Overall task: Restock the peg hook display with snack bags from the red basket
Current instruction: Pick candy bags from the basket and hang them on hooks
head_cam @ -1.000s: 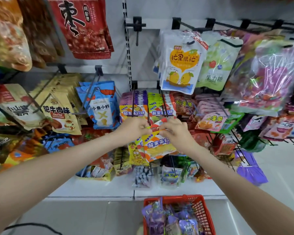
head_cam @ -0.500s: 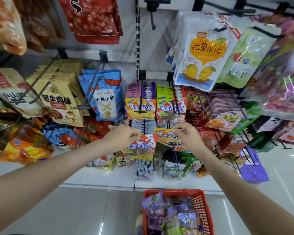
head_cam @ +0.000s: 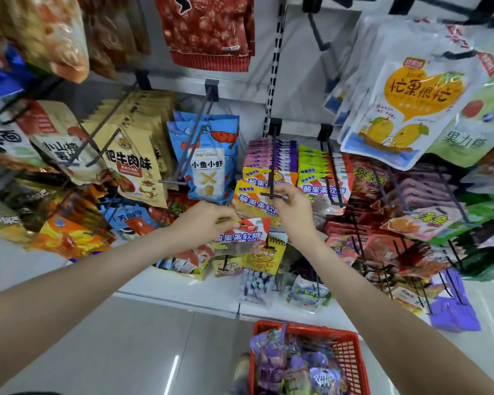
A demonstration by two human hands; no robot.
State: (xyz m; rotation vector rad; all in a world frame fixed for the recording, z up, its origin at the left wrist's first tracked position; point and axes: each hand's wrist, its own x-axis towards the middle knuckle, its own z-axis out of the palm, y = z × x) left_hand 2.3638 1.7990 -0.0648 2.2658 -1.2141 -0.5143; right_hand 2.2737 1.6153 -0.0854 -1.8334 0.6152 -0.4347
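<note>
Currently, in the hanging step, the right hand point(head_cam: 293, 212) pinches a yellow snack bag point(head_cam: 251, 202) at the tip of the peg hook point(head_cam: 272, 172), the left hand point(head_cam: 203, 223) grips a red-and-white bag point(head_cam: 246, 235) just below, and next the yellow bag's hole likely needs sliding back along the hook, the red basket point(head_cam: 351, 354) waiting on the floor.

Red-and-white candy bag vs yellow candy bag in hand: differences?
The red-and-white candy bag is pinched by the left hand, lower down; the yellow candy bag is at the tip of the black peg hook, held by the right hand. Both carry blue lettering bands.
</note>
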